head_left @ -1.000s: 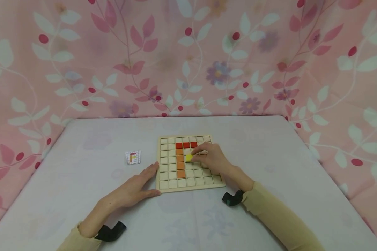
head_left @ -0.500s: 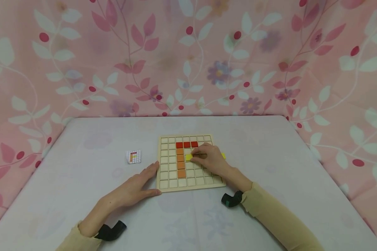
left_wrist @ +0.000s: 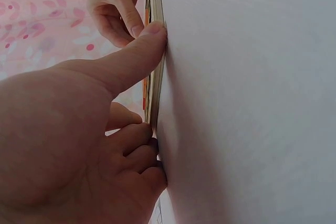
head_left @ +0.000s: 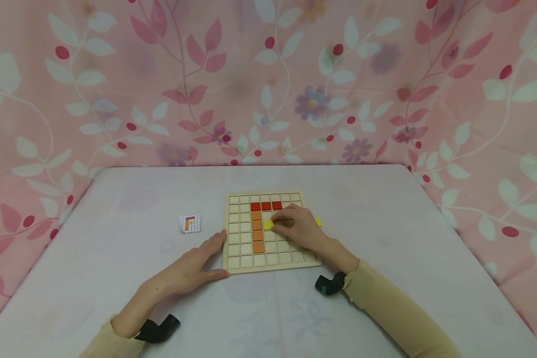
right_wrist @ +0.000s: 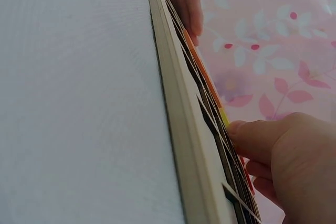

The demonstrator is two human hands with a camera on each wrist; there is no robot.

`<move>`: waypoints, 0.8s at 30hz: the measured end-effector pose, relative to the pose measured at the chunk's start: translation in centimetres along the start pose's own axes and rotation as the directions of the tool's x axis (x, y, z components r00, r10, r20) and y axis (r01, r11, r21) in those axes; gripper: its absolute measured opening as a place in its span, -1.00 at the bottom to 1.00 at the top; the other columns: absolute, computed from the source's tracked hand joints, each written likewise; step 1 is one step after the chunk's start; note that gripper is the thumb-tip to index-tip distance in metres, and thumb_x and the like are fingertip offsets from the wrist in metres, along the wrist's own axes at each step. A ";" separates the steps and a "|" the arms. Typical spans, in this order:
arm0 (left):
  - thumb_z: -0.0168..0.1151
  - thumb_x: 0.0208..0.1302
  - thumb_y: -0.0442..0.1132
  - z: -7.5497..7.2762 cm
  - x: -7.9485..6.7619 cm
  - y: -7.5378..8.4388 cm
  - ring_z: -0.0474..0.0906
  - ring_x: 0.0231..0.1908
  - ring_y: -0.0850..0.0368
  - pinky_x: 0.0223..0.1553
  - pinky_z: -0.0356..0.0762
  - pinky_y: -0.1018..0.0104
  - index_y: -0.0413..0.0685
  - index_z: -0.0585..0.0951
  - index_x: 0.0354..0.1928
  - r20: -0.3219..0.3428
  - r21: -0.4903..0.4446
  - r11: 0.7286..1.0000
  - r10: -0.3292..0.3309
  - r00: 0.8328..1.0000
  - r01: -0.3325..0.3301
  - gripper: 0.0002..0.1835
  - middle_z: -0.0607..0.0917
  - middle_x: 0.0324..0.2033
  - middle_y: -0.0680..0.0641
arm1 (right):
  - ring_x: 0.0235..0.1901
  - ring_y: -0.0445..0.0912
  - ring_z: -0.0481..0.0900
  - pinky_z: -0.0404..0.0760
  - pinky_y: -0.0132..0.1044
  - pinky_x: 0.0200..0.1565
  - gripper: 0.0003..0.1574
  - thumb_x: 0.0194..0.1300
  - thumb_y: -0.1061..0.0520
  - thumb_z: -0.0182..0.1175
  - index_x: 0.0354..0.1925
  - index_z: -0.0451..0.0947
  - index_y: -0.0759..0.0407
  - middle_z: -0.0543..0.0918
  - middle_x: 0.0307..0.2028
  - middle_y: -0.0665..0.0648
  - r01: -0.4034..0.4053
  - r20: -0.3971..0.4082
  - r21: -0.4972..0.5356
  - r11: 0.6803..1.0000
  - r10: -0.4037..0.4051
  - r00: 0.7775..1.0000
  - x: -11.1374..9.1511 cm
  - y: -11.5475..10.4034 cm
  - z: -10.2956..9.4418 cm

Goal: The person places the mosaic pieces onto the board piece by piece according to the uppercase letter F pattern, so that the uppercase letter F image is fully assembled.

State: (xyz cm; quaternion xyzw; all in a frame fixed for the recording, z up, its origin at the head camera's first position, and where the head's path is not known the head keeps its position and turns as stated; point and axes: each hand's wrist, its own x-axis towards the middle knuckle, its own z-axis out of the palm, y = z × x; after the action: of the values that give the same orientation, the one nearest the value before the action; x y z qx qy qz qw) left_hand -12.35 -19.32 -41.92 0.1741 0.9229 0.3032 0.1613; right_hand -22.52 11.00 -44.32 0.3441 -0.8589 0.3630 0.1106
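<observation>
A square wooden grid board (head_left: 277, 269) lies on the table. Three red tiles (head_left: 266, 206) form a row near its back, and a column of several orange tiles (head_left: 257, 235) runs forward from the row's left end. My right hand (head_left: 302, 226) pinches a yellow tile (head_left: 268, 225) at the cell just right of the orange column; the thumb (right_wrist: 252, 132) meets its edge in the right wrist view. Some right-hand cells are hidden behind that hand. My left hand (head_left: 185, 268) rests against the board, fingers along its left edge and thumb at the front-left corner.
A small paper card (head_left: 190, 223) with a coloured grid pattern lies left of the board. Another yellow piece (head_left: 318, 222) peeks out behind the right hand at the board's right side. Black wrist devices (head_left: 158, 330) sit by both sleeves. A floral cloth (head_left: 250, 89) hangs behind the table.
The yellow tile and the right fingertips have shifted very slightly on the same cell. The yellow piece at the right came into sight past the hand. The left hand holds still.
</observation>
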 end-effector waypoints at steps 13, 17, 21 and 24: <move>0.38 0.24 0.11 -0.1 0.0 0.0 -0.05 0.55 -0.15 0.46 0.06 -0.22 -0.01 -0.01 0.60 0.000 -0.001 1.000 0.008 1.000 -0.008 0.05 0.06 0.57 -0.12 | -0.13 -0.09 0.63 0.64 -0.12 -0.06 -0.73 0.15 0.14 0.49 -0.14 0.76 0.15 0.77 -0.22 0.05 0.015 0.015 -0.011 1.000 -0.015 1.000 -0.1 0.3 0.1; 0.38 0.24 0.10 -0.1 0.0 0.0 -0.04 0.55 -0.14 0.46 0.06 -0.21 -0.03 0.00 0.59 -0.002 -0.002 1.000 0.016 1.000 -0.016 0.05 0.07 0.57 -0.12 | -0.13 -0.08 0.63 0.64 -0.13 -0.07 -0.73 0.17 0.13 0.47 -0.13 0.76 0.14 0.76 -0.21 0.05 0.008 0.021 -0.026 1.000 -0.007 1.000 -0.1 0.3 0.1; 0.37 0.24 0.12 -0.1 -0.1 -0.1 -0.04 0.55 -0.16 0.46 0.06 -0.22 -0.03 0.00 0.59 -0.004 0.000 1.000 0.019 1.000 -0.019 0.05 0.07 0.56 -0.14 | -0.11 -0.08 0.63 0.64 -0.12 -0.05 -0.72 0.17 0.13 0.48 -0.12 0.76 0.14 0.76 -0.20 0.05 -0.004 0.031 -0.023 1.000 0.005 1.000 -0.1 0.2 0.1; 0.37 0.24 0.12 -0.1 -0.1 -0.1 -0.04 0.55 -0.16 0.46 0.06 -0.22 -0.03 0.00 0.59 -0.004 0.000 1.000 0.018 1.000 -0.018 0.05 0.07 0.56 -0.14 | -0.11 -0.08 0.63 0.63 -0.12 -0.05 -0.72 0.17 0.12 0.48 -0.12 0.76 0.14 0.76 -0.20 0.05 -0.011 0.036 -0.022 1.000 0.012 0.999 -0.1 0.2 0.1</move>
State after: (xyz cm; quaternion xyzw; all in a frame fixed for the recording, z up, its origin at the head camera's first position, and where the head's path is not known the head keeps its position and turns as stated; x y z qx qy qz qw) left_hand -12.35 -19.47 -41.83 0.1818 0.9216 0.3050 0.1566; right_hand -22.63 11.11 -44.54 0.3443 -0.8665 0.3481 0.0968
